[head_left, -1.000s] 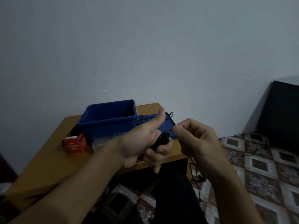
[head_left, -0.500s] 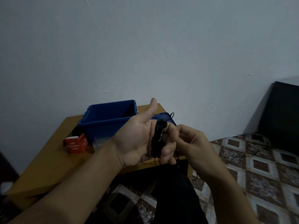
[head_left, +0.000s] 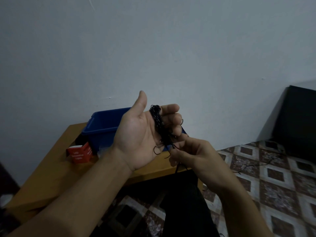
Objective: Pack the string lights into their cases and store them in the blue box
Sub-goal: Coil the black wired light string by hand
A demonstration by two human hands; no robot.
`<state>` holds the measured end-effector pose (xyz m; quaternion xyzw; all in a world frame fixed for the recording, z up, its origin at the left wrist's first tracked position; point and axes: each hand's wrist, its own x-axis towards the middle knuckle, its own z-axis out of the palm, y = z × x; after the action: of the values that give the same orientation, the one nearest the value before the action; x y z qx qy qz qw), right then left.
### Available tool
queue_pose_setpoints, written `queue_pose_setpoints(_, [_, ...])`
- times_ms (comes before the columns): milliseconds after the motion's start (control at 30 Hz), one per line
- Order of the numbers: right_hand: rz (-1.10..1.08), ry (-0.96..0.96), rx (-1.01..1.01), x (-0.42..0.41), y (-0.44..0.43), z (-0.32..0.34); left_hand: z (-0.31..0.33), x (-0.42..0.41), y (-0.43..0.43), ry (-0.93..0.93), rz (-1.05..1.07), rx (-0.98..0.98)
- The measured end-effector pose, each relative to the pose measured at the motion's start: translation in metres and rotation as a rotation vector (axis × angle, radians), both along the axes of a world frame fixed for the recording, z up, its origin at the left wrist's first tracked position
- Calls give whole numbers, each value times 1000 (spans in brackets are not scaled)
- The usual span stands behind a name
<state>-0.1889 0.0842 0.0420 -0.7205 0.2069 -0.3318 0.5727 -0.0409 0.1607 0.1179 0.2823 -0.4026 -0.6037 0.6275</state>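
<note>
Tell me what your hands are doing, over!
Left hand palm up, string lights wound round its fingers. Right hand pinches their loose end. Blue box open behind.

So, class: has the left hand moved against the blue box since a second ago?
Yes. The left hand has risen and opened: its thumb tip now stands well above the rim of the blue box.

"LED" and "Lights" on red case
</note>
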Motion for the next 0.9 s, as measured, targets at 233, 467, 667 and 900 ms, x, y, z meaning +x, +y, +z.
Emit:
queue_pose_setpoints(233, [16,88,27,-2,5,5,0,-5,-2,-70,190,-39])
queue_pose_setpoints(467, [10,98,-28,-3,5,6,2,-2,-1,-37,307,-81])
queue_pose_setpoints(667, [30,160,-67,-3,8,8,5,-5,3,-53,330,-177])
queue_pose_setpoints(900, [35,160,-71,-3,8,8,1,-1,2,-955,433,-32])
